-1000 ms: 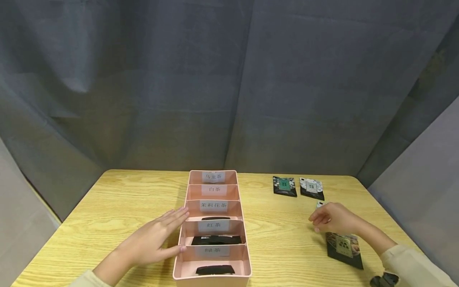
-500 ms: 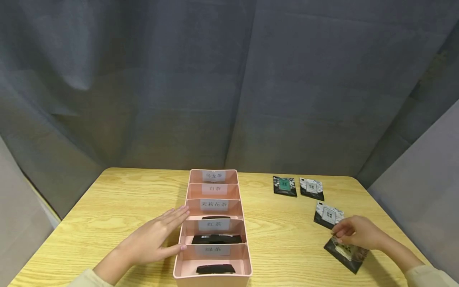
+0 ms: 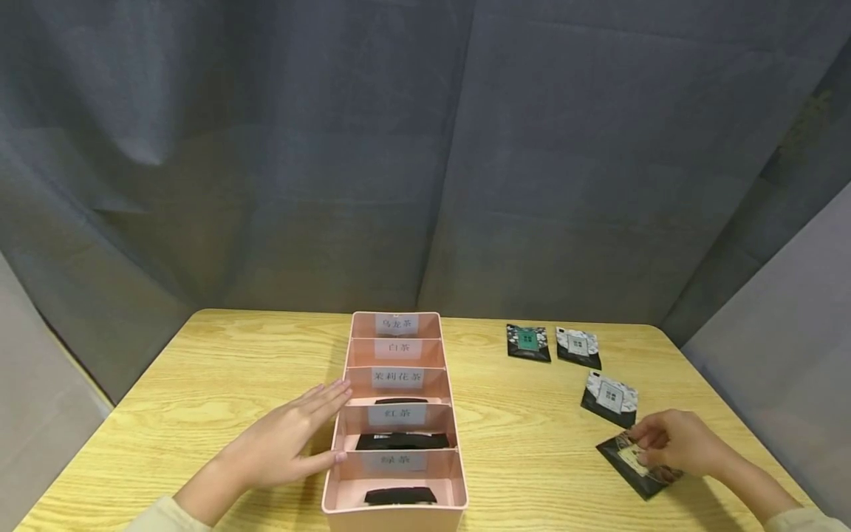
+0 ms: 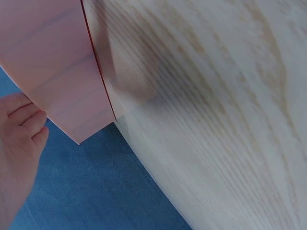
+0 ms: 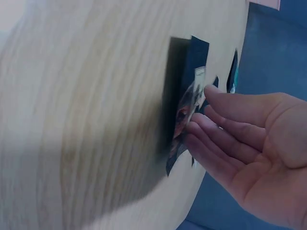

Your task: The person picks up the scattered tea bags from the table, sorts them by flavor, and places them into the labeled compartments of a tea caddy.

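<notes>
In the head view my left hand (image 3: 282,447) rests with extended fingers along the left wall of a pink divided box (image 3: 462,473). The left wrist view shows those fingers (image 4: 29,112) touching the box rim. On the right, my right hand (image 3: 685,443) pinches a black tea sachet (image 3: 625,473) with a yellowish label. In the right wrist view the thumb (image 5: 223,98) is at its label and the fingers are at its edge; the tea sachet (image 5: 197,60) tilts above its shadow. Part of it is hidden under the hand.
Several labelled compartments divide the box; black sachets lie in the nearer ones, including one sachet (image 3: 400,496) in front. A green-labelled sachet (image 3: 528,341) and two white-patterned sachets, one at back (image 3: 578,347) and one nearer (image 3: 609,399), lie on the wooden table (image 3: 518,473).
My right hand has come down and to the right onto the yellowish-labelled tea sachet, which has turned slightly, uncovering the nearer white-patterned sachet. My left hand stays at the box.
</notes>
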Tool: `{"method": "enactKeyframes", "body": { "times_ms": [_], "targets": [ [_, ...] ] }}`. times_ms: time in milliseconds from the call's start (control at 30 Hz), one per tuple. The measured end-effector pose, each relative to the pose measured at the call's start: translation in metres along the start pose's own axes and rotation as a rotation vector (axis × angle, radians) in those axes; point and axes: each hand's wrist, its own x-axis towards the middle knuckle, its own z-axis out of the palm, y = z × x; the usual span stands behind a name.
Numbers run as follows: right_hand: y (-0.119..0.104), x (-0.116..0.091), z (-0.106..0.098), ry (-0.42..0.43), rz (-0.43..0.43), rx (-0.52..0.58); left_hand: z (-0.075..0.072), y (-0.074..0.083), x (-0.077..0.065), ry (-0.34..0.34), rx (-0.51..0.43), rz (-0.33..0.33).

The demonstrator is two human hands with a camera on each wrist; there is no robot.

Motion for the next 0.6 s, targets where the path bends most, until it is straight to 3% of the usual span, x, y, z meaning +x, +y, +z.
{"method": "enactKeyframes", "body": {
  "times_ms": [333,600],
  "targets": [
    [-0.027,0.018,0.017,0.046,-0.122,-0.059,-0.002,0.0,0.001,-0.001,-0.007,0.006],
    [-0.066,0.045,0.033,0.071,-0.174,-0.069,-0.001,0.001,0.001,-0.017,-0.021,-0.003]
  ]
}}
